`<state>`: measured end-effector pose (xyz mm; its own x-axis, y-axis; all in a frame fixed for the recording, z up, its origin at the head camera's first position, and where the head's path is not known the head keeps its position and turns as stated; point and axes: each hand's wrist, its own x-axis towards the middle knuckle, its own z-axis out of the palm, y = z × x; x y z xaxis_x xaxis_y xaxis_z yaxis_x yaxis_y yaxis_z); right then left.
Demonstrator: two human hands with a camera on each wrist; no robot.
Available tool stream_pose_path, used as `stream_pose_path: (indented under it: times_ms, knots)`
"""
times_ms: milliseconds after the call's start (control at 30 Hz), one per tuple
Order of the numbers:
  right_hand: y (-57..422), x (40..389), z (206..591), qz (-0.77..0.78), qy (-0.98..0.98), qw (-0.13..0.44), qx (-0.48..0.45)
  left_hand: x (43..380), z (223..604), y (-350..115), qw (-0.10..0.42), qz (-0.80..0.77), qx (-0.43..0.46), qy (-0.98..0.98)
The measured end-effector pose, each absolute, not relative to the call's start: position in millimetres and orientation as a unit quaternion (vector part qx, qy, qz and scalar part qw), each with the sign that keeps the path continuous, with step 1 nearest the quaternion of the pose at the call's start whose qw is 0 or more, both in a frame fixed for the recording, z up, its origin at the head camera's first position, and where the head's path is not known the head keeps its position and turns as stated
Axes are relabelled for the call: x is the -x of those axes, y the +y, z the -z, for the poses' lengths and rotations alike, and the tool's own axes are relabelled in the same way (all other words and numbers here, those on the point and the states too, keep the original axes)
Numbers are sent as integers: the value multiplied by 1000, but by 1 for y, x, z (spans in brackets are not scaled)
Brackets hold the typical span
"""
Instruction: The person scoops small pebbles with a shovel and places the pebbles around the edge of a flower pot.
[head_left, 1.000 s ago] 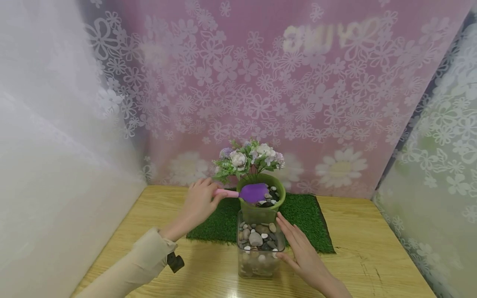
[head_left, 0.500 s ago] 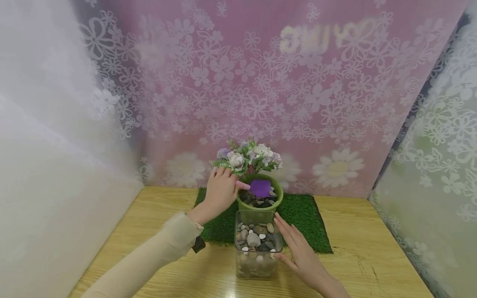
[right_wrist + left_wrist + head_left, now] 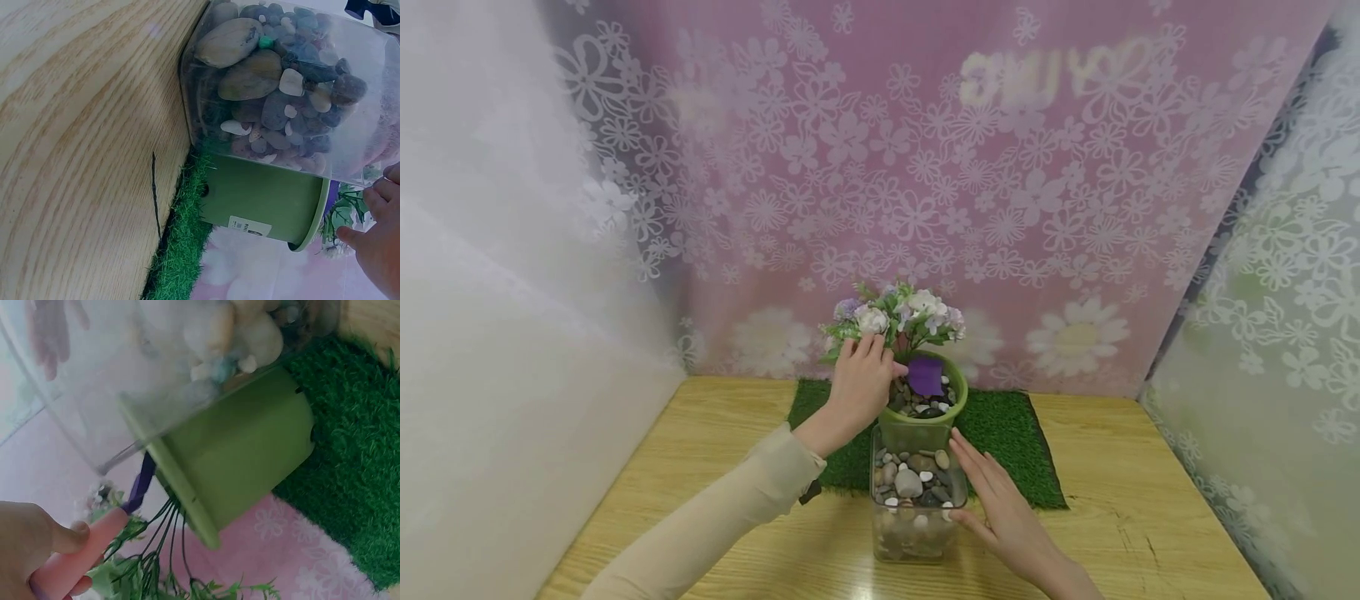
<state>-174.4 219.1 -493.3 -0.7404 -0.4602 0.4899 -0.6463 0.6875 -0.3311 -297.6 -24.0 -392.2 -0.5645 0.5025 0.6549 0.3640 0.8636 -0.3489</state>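
Observation:
My left hand [image 3: 859,385] grips the pink handle of a small shovel [image 3: 84,553]. Its purple blade [image 3: 926,377] is inside the green flower pot [image 3: 958,408], over stones lying there. White and lilac flowers [image 3: 898,317] with green leaves rise from the pot, close behind the left hand. In front of the pot stands a clear plastic container [image 3: 917,546] of mixed pebbles [image 3: 250,75]. My right hand [image 3: 1007,521] lies with extended fingers against the container's right side, fingertips at its rim.
The pot stands on a green artificial turf mat [image 3: 1015,450] on a wooden table [image 3: 1120,500]. A pink flowered curtain [image 3: 850,167] hangs behind, with pale sheets at the left and right. A white label [image 3: 250,225] is stuck on the pot.
My left hand has moved right and forward with the shovel, and its blade has tipped downward into the pot. More stones show in the pot. The right hand keeps its place at the container.

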Motion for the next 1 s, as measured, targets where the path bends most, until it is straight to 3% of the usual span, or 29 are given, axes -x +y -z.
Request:
stream_pose_path:
  times_ms: [500, 1000]
  knots:
    - [218, 174, 492, -252, -894, 198, -314, 260, 359, -81, 397, 97, 245, -879]
    - [219, 175, 493, -253, -892, 196, -320, 221, 347, -112, 323, 13, 348, -880]
